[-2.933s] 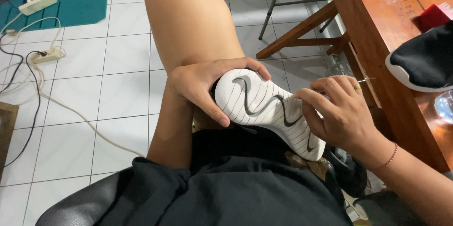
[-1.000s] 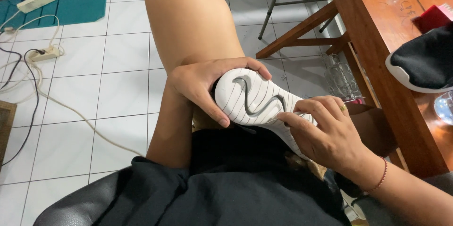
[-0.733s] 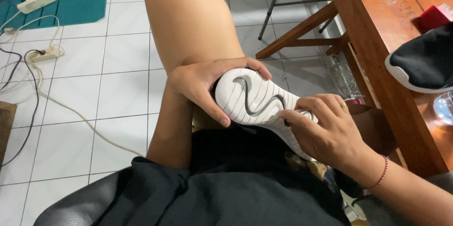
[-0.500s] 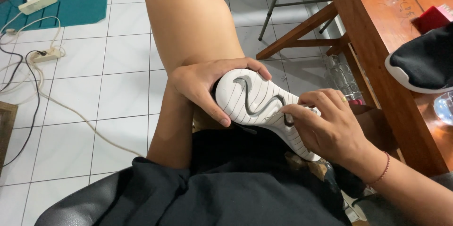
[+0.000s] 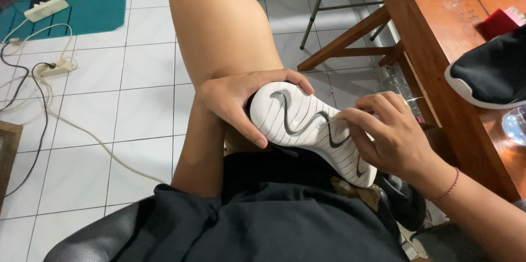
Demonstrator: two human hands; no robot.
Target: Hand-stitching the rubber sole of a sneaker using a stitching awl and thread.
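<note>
Fingers (image 5: 359, 117) now pinch needle (image 5: 329, 122) at sole (image 5: 307, 125).

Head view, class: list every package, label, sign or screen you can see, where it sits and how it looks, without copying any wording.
Small red box: on the brown wooden table, top right, behind a black shoe with a white sole; rectangular, red with a pale top edge.
No signs or screens show.
</note>
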